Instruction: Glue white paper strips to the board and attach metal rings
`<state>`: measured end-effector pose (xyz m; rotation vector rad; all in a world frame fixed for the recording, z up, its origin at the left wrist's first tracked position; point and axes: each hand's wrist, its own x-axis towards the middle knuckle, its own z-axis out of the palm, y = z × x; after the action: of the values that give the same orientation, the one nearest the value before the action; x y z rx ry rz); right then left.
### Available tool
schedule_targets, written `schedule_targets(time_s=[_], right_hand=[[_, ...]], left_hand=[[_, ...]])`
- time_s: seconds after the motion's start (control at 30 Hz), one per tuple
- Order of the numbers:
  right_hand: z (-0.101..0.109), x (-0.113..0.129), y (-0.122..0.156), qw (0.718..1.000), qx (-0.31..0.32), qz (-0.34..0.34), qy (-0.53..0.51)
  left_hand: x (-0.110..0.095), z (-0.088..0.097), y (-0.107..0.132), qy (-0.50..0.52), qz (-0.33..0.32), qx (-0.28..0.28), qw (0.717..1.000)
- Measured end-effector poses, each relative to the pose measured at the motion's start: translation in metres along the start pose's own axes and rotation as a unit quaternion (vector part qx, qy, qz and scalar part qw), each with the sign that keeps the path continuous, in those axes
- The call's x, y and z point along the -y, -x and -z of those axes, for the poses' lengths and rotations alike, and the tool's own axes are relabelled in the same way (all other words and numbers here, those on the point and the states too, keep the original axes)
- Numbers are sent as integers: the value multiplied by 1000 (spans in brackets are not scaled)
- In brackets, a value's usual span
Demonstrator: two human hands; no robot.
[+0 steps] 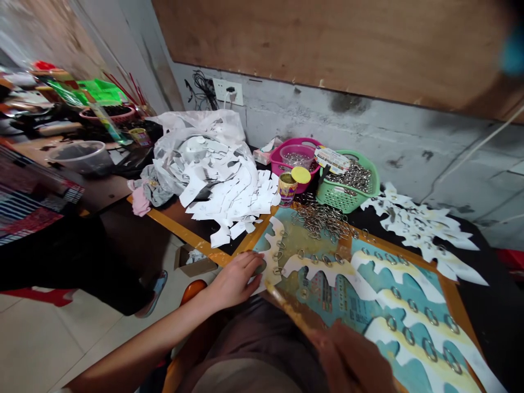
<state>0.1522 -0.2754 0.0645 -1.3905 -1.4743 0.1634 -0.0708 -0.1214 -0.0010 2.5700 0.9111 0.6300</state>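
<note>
My left hand [237, 278] rests with fingers stretched out on the lower end of a white scalloped cut-out piece [272, 254] carrying several metal rings along one side. My right hand [352, 355], blurred, grips a long yellow-brown brush [292, 311]; its tip touches or nearly touches the same piece near my left fingers. To the right lies another scalloped piece [331, 266] with rings along its upper edge. Further right, more ringed pieces [409, 303] with yellowish smears lie on the blue-green printed sheet [323, 295].
A heap of white cut-outs [229, 180] spills from a plastic bag at back left. Loose rings [323, 218] lie before a green basket [347, 202], a pink basket [278, 155] and a small tin [287, 191]. Finished-looking pieces [426, 224] pile at right. A person's legs [82, 262] are at left.
</note>
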Motion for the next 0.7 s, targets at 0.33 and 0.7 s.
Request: schedule_targets(time_s=[0.33,0.7], right_hand=[[-7,-34,-155,957,-209,-60,-191],[-112,-60,-270,990,-14,106,93]], left_hand=[[4,-4,1,-4,-4,-1,1000],[4,-4,3,-23,-24,-37,999]])
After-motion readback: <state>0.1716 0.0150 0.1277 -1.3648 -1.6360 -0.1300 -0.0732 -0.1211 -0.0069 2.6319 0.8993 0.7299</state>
